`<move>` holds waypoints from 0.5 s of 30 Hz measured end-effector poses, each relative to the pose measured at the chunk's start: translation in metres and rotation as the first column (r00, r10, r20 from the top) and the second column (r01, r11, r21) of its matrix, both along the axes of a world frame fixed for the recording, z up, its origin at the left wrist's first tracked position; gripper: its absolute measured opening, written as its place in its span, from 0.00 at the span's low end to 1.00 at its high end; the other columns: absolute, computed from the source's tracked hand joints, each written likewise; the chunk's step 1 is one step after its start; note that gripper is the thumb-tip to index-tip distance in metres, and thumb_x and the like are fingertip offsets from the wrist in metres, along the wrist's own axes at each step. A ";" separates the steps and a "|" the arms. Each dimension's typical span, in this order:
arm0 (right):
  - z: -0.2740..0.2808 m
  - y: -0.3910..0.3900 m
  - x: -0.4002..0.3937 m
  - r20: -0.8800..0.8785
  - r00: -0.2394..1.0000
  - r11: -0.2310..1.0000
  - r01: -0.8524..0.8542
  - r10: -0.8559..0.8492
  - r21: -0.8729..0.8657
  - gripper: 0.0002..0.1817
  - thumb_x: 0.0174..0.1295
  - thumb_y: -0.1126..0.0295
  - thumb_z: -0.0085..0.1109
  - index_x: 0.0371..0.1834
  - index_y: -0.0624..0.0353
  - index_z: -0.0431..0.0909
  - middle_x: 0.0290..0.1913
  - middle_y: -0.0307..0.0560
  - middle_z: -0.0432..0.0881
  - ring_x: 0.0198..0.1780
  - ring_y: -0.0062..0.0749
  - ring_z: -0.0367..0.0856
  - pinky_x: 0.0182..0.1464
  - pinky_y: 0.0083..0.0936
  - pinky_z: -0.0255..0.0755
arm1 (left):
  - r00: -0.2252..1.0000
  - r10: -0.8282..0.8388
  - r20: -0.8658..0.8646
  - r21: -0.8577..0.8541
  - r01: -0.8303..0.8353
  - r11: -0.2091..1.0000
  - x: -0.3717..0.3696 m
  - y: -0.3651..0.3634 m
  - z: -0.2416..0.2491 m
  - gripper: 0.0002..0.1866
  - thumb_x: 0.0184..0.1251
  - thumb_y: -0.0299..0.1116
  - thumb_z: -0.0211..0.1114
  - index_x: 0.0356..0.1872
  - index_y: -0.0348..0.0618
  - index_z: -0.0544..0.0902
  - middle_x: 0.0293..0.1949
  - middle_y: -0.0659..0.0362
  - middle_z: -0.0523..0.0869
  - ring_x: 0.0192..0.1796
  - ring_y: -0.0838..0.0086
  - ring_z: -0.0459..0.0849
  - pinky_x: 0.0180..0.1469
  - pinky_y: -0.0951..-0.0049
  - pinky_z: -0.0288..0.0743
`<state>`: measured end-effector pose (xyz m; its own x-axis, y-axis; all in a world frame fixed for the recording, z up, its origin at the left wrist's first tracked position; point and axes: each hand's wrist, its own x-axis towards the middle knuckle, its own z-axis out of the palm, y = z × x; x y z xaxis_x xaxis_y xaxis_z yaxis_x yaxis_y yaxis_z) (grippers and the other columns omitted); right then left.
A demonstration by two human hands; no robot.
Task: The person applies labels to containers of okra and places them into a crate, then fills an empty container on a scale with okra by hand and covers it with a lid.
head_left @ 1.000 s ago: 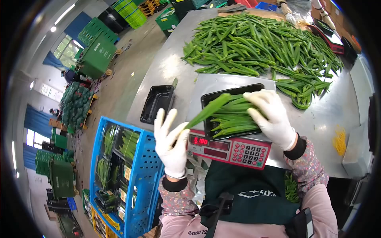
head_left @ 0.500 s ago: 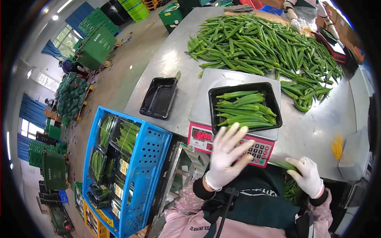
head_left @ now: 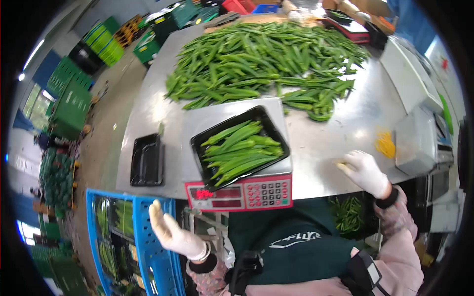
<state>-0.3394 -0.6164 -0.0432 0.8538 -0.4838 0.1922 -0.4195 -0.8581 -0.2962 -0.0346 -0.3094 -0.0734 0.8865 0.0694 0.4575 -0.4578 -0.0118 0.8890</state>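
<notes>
We look from one head-worn camera — forward and steeply down, close above our left hand and right hand. Its wide, round-edged view takes in the table beyond them and the room off past our left.

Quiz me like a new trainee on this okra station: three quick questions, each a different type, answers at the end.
1. Multiple choice: what does the filled tray rest on?
A) the blue crate
B) the scale
C) the bare table
2. True or false: neither the left hand nor the right hand is touching the filled tray.
3. Fill in: the other black tray, left of the scale, is ____.

Key: 1 B; 2 true; 3 empty
</notes>
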 end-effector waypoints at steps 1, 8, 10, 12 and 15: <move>-0.009 -0.008 0.009 0.031 0.999 1.000 -0.023 0.023 -0.003 0.06 0.59 0.67 0.66 0.31 0.57 0.81 0.29 0.51 0.80 0.35 0.50 0.81 0.39 0.41 0.76 | 1.000 0.005 0.007 0.008 -0.005 1.000 0.000 0.002 -0.002 0.18 0.79 0.22 0.52 0.65 0.28 0.75 0.62 0.46 0.81 0.65 0.64 0.79 0.72 0.66 0.67; -0.077 -0.068 0.059 0.175 0.953 0.969 0.246 -0.247 0.026 0.06 0.62 0.67 0.62 0.34 0.57 0.82 0.33 0.50 0.82 0.39 0.49 0.83 0.43 0.41 0.77 | 0.999 0.025 -0.020 0.113 -0.023 0.993 -0.003 -0.006 0.003 0.17 0.80 0.24 0.51 0.64 0.29 0.76 0.61 0.48 0.82 0.65 0.67 0.80 0.72 0.69 0.68; -0.102 -0.093 0.066 0.204 0.935 0.954 0.299 -0.289 -0.023 0.06 0.61 0.67 0.62 0.36 0.57 0.82 0.36 0.50 0.83 0.42 0.48 0.83 0.45 0.41 0.77 | 1.000 0.011 -0.013 0.119 -0.010 0.993 -0.001 -0.010 0.003 0.17 0.80 0.25 0.51 0.64 0.29 0.76 0.61 0.48 0.82 0.64 0.67 0.80 0.72 0.69 0.68; -0.114 -0.110 0.071 0.234 0.914 0.927 0.363 -0.333 -0.099 0.10 0.59 0.68 0.63 0.42 0.57 0.80 0.42 0.49 0.83 0.48 0.48 0.82 0.47 0.41 0.77 | 1.000 0.004 -0.009 0.127 -0.003 0.992 -0.001 -0.014 0.003 0.17 0.81 0.25 0.51 0.64 0.29 0.77 0.61 0.49 0.83 0.64 0.68 0.80 0.72 0.69 0.69; -0.123 -0.119 0.072 0.219 0.909 0.926 0.374 -0.355 -0.050 0.11 0.59 0.67 0.65 0.43 0.56 0.80 0.42 0.49 0.83 0.46 0.52 0.81 0.48 0.43 0.77 | 1.000 -0.014 -0.020 0.144 0.017 0.989 0.000 -0.019 0.004 0.17 0.81 0.26 0.50 0.63 0.29 0.77 0.60 0.49 0.83 0.63 0.68 0.81 0.71 0.70 0.69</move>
<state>-0.2672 -0.7357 -0.1663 0.5594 -0.7269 0.3983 -0.6473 -0.6833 -0.3378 -0.0347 -0.3288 -0.0692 0.8953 -0.0097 0.4453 -0.4425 -0.1332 0.8868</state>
